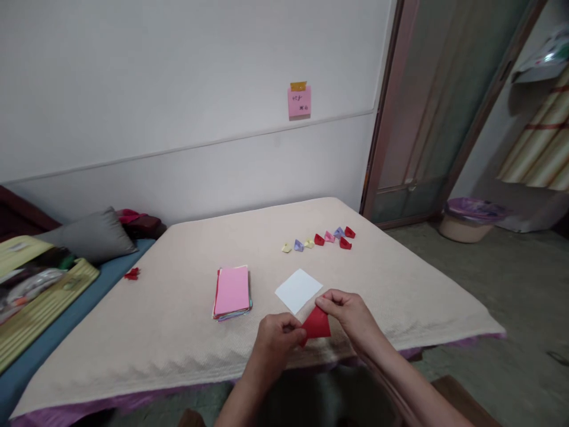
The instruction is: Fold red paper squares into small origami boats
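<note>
Both my hands hold a folded red paper (317, 324) just above the near edge of the cloth-covered table (178, 332). My left hand (276, 339) pinches its lower left corner. My right hand (347, 312) pinches its top right edge. A white paper square (298, 290) lies flat on the cloth just beyond my hands. A stack of coloured paper sheets (232, 292) with a pink sheet on top lies to the left of it.
Several small folded paper pieces (320, 239) in red, yellow, purple and pink sit in a row farther back. One red folded piece (132, 273) lies at the table's left edge. A grey cushion (91, 236) and clutter lie left; a basin (471, 219) stands on the floor right.
</note>
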Tool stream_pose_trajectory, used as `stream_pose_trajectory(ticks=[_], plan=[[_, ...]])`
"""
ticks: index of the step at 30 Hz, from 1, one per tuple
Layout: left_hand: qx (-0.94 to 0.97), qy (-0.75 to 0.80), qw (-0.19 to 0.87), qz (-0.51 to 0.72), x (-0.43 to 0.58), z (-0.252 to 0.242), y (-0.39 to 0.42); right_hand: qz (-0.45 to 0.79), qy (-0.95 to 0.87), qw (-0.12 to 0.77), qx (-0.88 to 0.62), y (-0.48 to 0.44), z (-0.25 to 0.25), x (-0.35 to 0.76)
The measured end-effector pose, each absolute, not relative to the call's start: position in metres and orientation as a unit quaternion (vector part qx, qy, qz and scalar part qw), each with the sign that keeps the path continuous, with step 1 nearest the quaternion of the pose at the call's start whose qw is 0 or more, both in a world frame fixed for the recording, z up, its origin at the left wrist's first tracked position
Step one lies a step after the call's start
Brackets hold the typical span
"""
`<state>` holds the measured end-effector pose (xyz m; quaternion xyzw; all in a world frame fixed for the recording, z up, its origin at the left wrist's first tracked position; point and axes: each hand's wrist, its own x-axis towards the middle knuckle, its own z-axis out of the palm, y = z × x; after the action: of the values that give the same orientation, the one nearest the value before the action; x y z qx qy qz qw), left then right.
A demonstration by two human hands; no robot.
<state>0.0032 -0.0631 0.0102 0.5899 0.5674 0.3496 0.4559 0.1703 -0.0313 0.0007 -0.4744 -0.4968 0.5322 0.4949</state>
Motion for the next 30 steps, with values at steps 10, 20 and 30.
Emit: stream_pose_trajectory(ticks=[10,20,30], plan=[[0.455,0.521,0.493,0.528,-0.009,0.005,-0.051,0.538,-0.564,0.411,-0.473,-0.033,0.004,0.175],[0.505,0.496,0.521,0.477,-0.005,0.002,-0.051,0.592,-0.566,0.409,-0.402,-0.041,0.002,0.161],[0.456,0.465,0.57,0.501,-0.008,0.009,-0.055,0.626,-0.523,0.453,-0.36,-0.043,0.0,0.161]])
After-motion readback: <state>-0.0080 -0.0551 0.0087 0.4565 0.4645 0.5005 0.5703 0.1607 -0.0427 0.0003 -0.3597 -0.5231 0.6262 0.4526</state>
